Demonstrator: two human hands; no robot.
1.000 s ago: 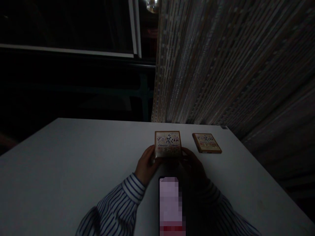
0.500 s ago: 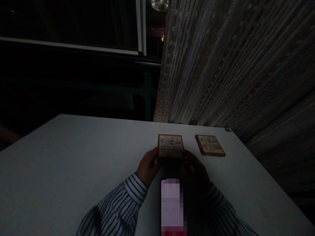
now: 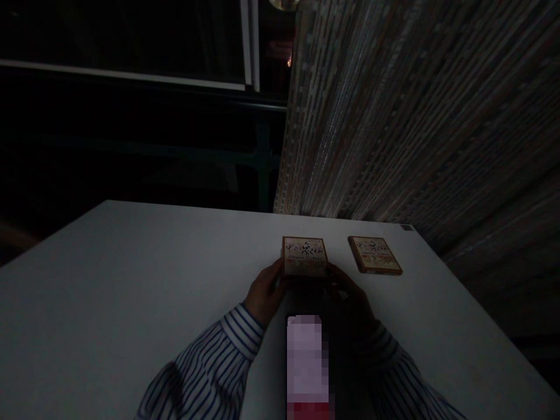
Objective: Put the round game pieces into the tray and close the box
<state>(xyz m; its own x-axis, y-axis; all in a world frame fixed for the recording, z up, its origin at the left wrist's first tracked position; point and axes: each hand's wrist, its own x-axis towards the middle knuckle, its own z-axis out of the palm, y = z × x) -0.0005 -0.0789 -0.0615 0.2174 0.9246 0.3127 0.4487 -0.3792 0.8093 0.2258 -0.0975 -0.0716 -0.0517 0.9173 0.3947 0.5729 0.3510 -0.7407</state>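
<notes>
A small square box (image 3: 305, 255) with printed Chinese characters sits on the white table (image 3: 131, 280) in dim light. My left hand (image 3: 265, 291) grips its near left side and my right hand (image 3: 350, 294) grips its near right side; both have their fingers closed on it. A second, flatter box of the same print (image 3: 374, 254) lies on the table just to the right, apart from my hands. Both my arms wear striped sleeves.
A phone with a lit screen (image 3: 306, 364) stands close in front of me between my forearms. A woven curtain (image 3: 415, 116) hangs behind the table at the right. A dark window with a pale frame (image 3: 247, 46) fills the back left.
The box in my hands has tilted down from more upright to nearly flat over the table. My hands have stayed on its near sides.
</notes>
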